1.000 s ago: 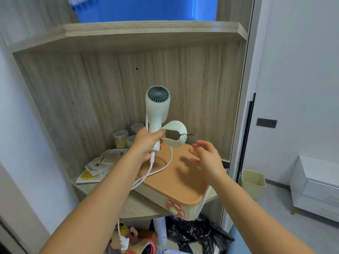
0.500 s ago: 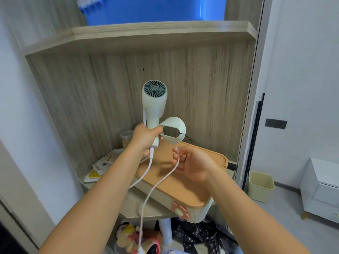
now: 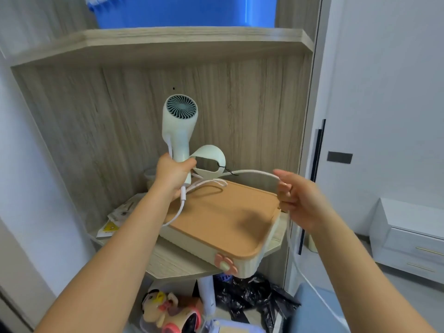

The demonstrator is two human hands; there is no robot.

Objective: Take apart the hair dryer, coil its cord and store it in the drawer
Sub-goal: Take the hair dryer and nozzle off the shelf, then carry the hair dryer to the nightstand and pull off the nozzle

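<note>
Left hand (image 3: 171, 175) grips the dryer (image 3: 179, 126) by its handle, upright above the box (image 3: 223, 219) on the shelf (image 3: 173, 263); right hand (image 3: 300, 198) curls round the cord (image 3: 252, 173), which arcs over from the handle.

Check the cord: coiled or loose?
Loose: the cord arcs from the hair dryer, gripped by the left hand, across to the right hand, then hangs down.

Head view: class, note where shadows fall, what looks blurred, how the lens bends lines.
Head view: a soft shadow lies on the box lid below the right hand; that hand's fingers look slightly smeared; the door frame leans, a wide-angle effect.
</note>
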